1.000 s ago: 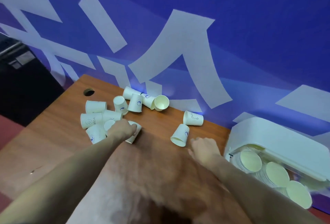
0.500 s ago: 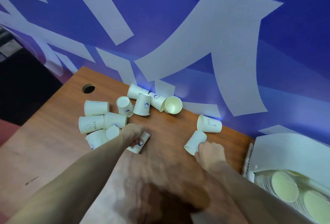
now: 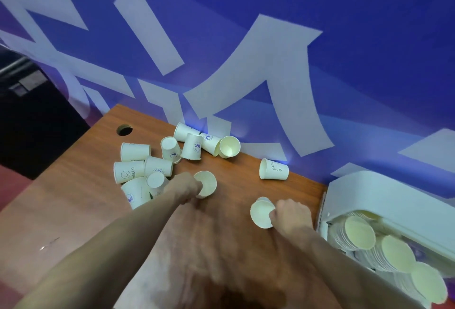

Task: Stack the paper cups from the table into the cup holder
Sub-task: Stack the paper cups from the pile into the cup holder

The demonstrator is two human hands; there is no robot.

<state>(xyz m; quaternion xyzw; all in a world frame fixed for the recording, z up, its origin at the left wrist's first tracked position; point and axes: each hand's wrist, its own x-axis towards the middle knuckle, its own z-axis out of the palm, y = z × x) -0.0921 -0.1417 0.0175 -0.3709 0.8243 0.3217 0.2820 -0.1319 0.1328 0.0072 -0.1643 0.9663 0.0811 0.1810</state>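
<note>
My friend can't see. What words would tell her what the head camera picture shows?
Two hands each hold a paper cup over a wooden table: the left hand grips one cup, the right hand another. More cups lie scattered behind, and a white cup holder at right holds stacks.

A blue wall (image 3: 369, 25) was seen behind the scene, painted with large pale, angular letter-like shapes. Against it a wooden table (image 3: 81, 185) with a brown grained top had been placed, and a round cable hole (image 3: 124, 129) was cut near its far left corner. A small bright glare was cast on the wall just above the table's far edge. To the left, a dark cabinet (image 3: 32, 121) was visible, and a reddish floor (image 3: 12, 180) was shown below it.
</note>
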